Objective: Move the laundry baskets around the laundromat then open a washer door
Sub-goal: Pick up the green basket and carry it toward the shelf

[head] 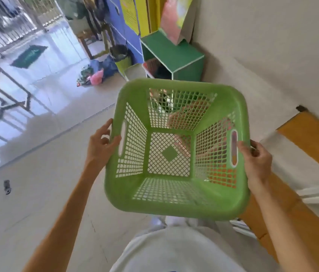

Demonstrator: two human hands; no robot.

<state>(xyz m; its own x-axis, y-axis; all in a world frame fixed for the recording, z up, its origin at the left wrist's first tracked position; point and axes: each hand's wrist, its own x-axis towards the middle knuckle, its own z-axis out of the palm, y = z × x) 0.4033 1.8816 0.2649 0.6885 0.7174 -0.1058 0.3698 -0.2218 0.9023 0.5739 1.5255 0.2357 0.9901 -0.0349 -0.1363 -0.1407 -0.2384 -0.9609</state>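
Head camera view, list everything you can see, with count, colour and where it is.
laundry basket: one, green, empty, held in the centre of the view
cabinet: one, green, against the wall beyond the basket
doormat: one, dark green, on the tiled floor far left
bin: one, yellow-green with a dark liner, left of the cabinet
bags: a few, pink and blue, on the floor by the bin
posters: yellow, on the blue wall at the top
wooden surface: orange-brown, at the right edge
left hand: gripping the basket's left rim
right hand: gripping the basket's right rim
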